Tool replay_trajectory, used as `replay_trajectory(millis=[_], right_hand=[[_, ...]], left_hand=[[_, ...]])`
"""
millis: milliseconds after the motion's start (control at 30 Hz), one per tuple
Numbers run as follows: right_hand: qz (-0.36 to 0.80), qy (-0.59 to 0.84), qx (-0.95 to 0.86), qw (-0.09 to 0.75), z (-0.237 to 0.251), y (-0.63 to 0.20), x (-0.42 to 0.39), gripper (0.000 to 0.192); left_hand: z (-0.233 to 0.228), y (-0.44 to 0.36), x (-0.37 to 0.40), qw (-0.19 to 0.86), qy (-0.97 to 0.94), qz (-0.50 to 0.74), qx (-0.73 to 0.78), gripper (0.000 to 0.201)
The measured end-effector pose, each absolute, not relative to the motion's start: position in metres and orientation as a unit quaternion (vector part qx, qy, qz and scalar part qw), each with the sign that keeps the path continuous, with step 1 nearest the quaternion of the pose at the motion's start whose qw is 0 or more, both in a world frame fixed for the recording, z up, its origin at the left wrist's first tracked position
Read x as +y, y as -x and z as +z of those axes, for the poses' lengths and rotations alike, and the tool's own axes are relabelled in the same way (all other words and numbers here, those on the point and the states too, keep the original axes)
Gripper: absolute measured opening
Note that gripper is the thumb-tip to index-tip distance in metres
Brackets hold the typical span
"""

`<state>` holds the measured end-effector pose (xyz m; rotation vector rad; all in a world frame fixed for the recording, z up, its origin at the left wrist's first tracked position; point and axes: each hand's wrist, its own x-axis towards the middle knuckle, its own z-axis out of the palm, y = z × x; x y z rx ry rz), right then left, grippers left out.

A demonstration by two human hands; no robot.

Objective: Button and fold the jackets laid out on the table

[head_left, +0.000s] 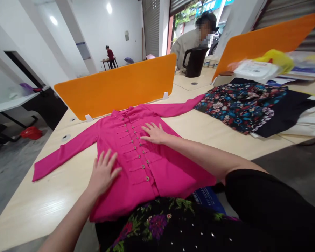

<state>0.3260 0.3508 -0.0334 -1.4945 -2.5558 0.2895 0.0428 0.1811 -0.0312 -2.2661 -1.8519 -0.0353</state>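
Note:
A bright pink buttoned jacket (136, 164) lies face up on the pale wooden table (36, 203), both sleeves spread out to the sides. My left hand (103, 171) rests flat on the jacket's left front panel, fingers apart. My right hand (155, 133) lies flat on the chest, just right of the row of buttons. Neither hand grips the cloth. The jacket's hem hangs over the table's near edge.
An orange divider (115, 87) stands behind the jacket. To the right lies a dark floral garment (238, 101) on black cloth (286, 112). A black kettle (195, 61) and a person (191, 42) are beyond. Another orange divider (265, 38) is at the right.

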Motion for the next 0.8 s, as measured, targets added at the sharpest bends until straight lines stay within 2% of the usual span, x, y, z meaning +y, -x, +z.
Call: replay_trajectory(millis=[200,400,533,667,800], right_hand=[[0.106,0.442,-0.888,0.066,-0.05,-0.349,0.282,0.078],[0.12,0.455,-0.877,0.102,-0.039,-0.365,0.233,0.089],[0.107,0.43,-0.892,0.094,-0.051,-0.378,0.19,0.081],[0.118,0.422,-0.893,0.102,-0.056,-0.384,0.166,0.078],[0.167,0.392,-0.902,0.073,-0.03,-0.391,0.176,0.072]], left_hand=[[-0.063,-0.071,0.089,0.076,0.798,-0.013,-0.598,0.063],[-0.068,-0.083,0.078,0.098,0.771,-0.041,-0.628,0.087],[-0.07,-0.085,0.068,0.09,0.769,-0.05,-0.631,0.091],[-0.064,-0.072,0.051,0.057,0.791,-0.047,-0.608,0.081],[-0.036,-0.051,0.061,-0.009,0.794,-0.043,-0.606,0.057]])
